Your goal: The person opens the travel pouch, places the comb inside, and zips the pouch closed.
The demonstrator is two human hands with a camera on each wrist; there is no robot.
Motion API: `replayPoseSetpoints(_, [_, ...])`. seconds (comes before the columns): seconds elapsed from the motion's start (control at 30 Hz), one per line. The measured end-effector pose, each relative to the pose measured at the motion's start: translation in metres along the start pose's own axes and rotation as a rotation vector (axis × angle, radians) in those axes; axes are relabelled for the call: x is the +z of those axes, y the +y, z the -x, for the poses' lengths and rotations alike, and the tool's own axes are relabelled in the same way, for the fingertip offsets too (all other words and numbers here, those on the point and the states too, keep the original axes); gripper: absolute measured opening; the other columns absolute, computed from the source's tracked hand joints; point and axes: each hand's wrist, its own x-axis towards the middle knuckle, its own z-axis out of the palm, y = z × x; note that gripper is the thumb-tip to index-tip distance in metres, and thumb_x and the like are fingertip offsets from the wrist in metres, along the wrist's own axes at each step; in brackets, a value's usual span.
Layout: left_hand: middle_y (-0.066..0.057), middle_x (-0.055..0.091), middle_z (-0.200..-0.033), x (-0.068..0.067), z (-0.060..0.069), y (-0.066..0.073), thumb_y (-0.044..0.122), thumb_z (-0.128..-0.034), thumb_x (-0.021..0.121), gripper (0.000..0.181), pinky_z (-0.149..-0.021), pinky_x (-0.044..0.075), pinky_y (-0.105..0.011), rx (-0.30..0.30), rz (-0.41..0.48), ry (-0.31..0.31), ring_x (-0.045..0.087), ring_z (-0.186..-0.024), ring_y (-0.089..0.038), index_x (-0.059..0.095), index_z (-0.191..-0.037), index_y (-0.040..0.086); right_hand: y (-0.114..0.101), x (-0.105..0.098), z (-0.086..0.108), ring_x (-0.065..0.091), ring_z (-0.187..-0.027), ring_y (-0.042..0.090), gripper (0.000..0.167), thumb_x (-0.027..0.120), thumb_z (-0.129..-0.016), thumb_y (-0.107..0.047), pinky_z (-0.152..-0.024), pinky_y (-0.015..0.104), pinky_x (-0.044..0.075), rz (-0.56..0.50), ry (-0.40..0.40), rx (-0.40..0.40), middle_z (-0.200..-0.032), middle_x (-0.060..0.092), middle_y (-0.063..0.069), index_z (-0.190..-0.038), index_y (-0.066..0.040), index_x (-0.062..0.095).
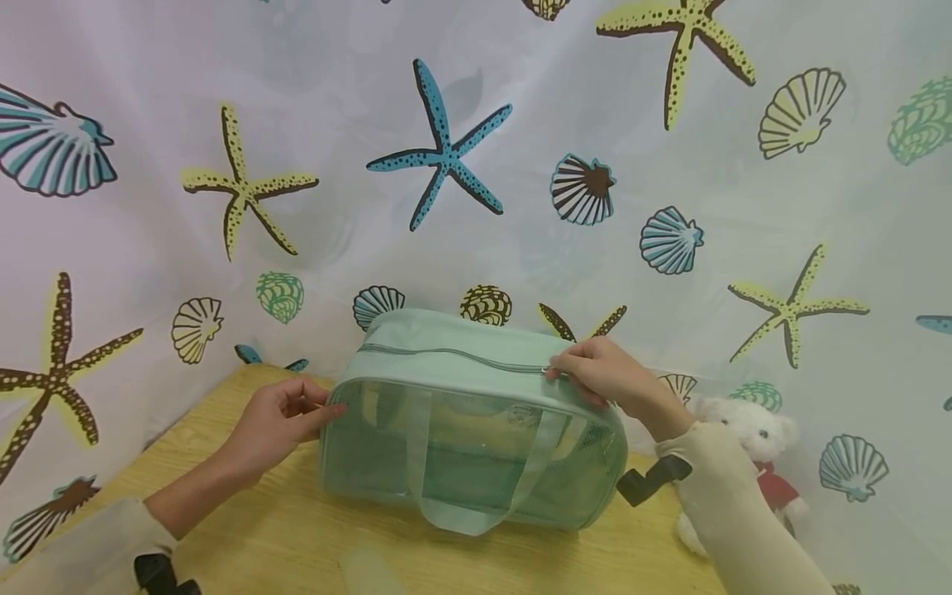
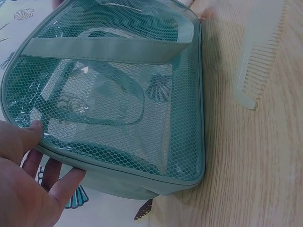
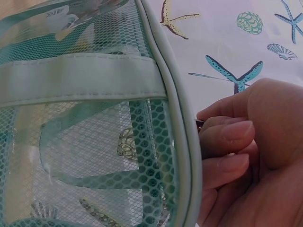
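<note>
A mint-green toiletry bag (image 1: pixel 476 446) with see-through mesh sides and a strap handle (image 1: pixel 461 516) stands on the wooden table. Its left end is held by my left hand (image 1: pixel 278 421), thumb on the front face and fingers around the edge, as the left wrist view shows too. Along the top runs a zipper (image 1: pixel 461 355). My right hand (image 1: pixel 606 376) pinches the zipper pull near the right end of the top. In the right wrist view only a small dark bit of the pull shows between the fingers (image 3: pixel 232 130).
A pale comb (image 2: pixel 260 56) lies on the table (image 1: pixel 268 529) in front of the bag. At the right, partly behind my sleeve, sits a white teddy bear (image 1: pixel 754 430) in red. Behind everything hangs a cloth (image 1: pixel 320 99) printed with shells and starfish.
</note>
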Motion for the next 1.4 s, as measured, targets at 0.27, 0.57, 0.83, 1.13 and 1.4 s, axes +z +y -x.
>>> replayPoseSetpoints(0.27, [0.012, 0.069, -0.094, 0.000, 0.003, 0.002, 0.020, -0.0973, 0.073, 0.027, -0.078, 0.063, -0.025, -0.009, 0.020, -0.002, 0.067, -0.085, -0.005, 0.064, -0.105, -0.005, -0.004, 0.005, -0.004, 0.031, -0.037, 0.013, 0.035, 0.049, -0.109, -0.028, -0.075, 0.034, 0.051, 0.008, -0.011, -0.024, -0.040, 0.037, -0.005, -0.111, -0.004, 0.076])
replayPoseSetpoints(0.57, [0.010, 0.070, -0.096, 0.000, 0.000, -0.005, 0.023, -0.0964, 0.074, 0.028, -0.079, 0.063, -0.025, -0.002, 0.005, 0.001, 0.067, -0.087, -0.005, 0.065, -0.105, -0.002, -0.008, 0.009, -0.004, 0.030, -0.039, 0.013, 0.034, 0.050, -0.108, -0.027, -0.052, 0.029, 0.040, -0.015, -0.011, -0.017, -0.042, 0.036, -0.005, -0.111, -0.004, 0.075])
replayPoseSetpoints(0.83, [0.011, 0.069, -0.096, -0.002, 0.000, -0.005, 0.021, -0.0967, 0.074, 0.027, -0.079, 0.063, -0.025, -0.011, 0.013, 0.005, 0.067, -0.088, -0.005, 0.065, -0.107, -0.003, -0.010, 0.012, -0.006, 0.030, -0.038, 0.013, 0.036, 0.049, -0.109, -0.029, -0.060, 0.030, 0.045, -0.016, -0.011, -0.012, -0.041, 0.035, -0.006, -0.113, -0.005, 0.075])
replayPoseSetpoints(1.13, [0.012, 0.069, -0.095, -0.002, 0.001, -0.001, 0.021, -0.0964, 0.074, 0.028, -0.079, 0.063, -0.024, -0.012, 0.008, 0.013, 0.067, -0.087, -0.003, 0.065, -0.107, -0.003, -0.022, 0.017, -0.013, 0.031, -0.037, 0.014, 0.035, 0.048, -0.109, -0.028, -0.074, 0.033, 0.050, 0.020, -0.020, -0.030, -0.041, 0.038, -0.004, -0.110, -0.007, 0.076])
replayPoseSetpoints(1.4, [0.012, 0.068, -0.093, 0.005, 0.000, 0.000, 0.024, -0.0955, 0.076, 0.029, -0.077, 0.063, -0.024, -0.019, -0.009, 0.027, 0.067, -0.085, -0.003, 0.065, -0.105, -0.001, -0.026, 0.015, -0.020, 0.029, -0.038, 0.012, 0.037, 0.047, -0.110, -0.026, -0.051, 0.028, 0.039, 0.021, -0.038, -0.056, -0.041, 0.040, -0.004, -0.110, -0.002, 0.076])
